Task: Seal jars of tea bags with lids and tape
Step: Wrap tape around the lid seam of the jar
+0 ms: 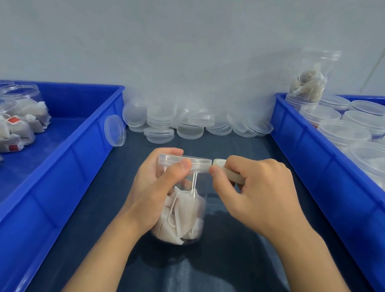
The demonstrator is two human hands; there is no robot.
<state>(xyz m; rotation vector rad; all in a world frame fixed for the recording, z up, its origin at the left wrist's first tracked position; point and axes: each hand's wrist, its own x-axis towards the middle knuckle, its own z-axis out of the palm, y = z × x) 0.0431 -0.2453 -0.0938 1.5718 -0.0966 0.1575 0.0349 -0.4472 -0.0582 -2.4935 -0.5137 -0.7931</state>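
Nearest me, both forearms reach up over the dark table (pixel 220 279) toward the clear jar (pixel 180 216), which stands upright on that table between the two blue bins. Around the jar my left hand (pixel 156 189) is wrapped, thumb pressed against the rim of the clear lid (pixel 185 161) sitting on top. Just right of the jar, my right hand (pixel 257 195) pinches a roll of tape (pixel 224 169), whose end touches the lid's edge (whether the tape has stuck there, I cannot tell). Inside the jar lie white tea bags (pixel 181 218), filling its lower half. Behind the jar, against the wall, sits a heap of loose lids (pixel 189 121), one lid (pixel 115 130) leaning on the left bin (pixel 65 168). That bin, left of the jar, holds open jars (pixel 12 112) of tea bags lying on their sides. Right of the jar, the other bin (pixel 327 164) holds lidded jars (pixel 345 132) packed together, one more (pixel 310 79) standing atop them.
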